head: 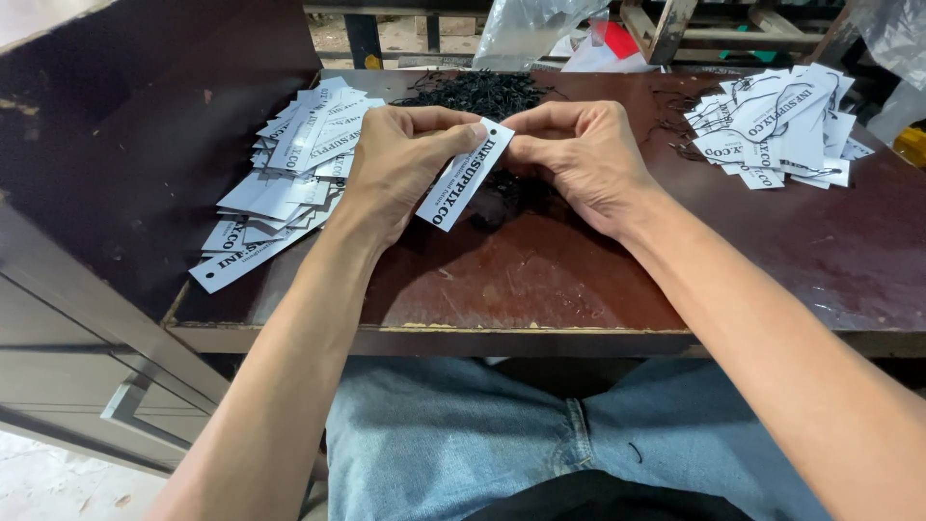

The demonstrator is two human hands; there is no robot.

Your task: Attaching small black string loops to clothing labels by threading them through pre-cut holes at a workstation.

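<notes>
Above the brown table (540, 280), white oblong paper tag (463, 176) with black print, tilted, pinched by left hand (400, 164) and right hand (579, 154) grip

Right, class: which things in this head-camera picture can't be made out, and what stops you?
- Right hand: the fingertips hide whatever it pinches at the end of the tag.
- Black strings: too fine to count.
- Left pile of tags: overlapping, so uncountable.
- Plastic bag: cut off by the top edge.
</notes>
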